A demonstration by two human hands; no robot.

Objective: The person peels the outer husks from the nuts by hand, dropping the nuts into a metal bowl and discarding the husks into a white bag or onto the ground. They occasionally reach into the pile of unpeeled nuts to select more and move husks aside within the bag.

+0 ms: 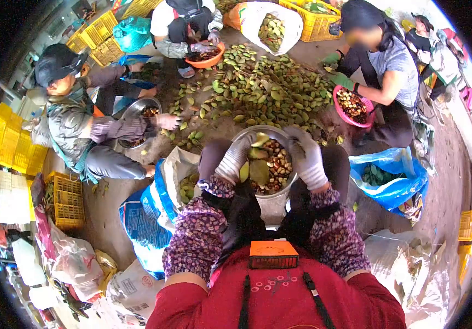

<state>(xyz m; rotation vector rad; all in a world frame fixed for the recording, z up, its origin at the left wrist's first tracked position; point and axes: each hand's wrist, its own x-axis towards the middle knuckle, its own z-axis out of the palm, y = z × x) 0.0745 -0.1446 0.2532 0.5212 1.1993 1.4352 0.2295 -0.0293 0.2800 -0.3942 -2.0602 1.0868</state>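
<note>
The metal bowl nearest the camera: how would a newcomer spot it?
From the big green pile, look down the picture to the wearer's gloved left hand and right hand. Between them is the metal bowl of brown and cream pieces. Another metal bowl, a pink basin and an orange basin stand by co-workers; only this one is between the wearer's hands.

A produce workshop: people (71, 123) sit around heaped oval green-brown pods (266, 93) on a grey floor (104, 205), yellow plastic crates (10, 140) stacked behind.

Both forearms (196, 233) extend forward, gloved left hand (236, 159) and right hand (309, 159) apart, fingers (296, 143) bent
</note>
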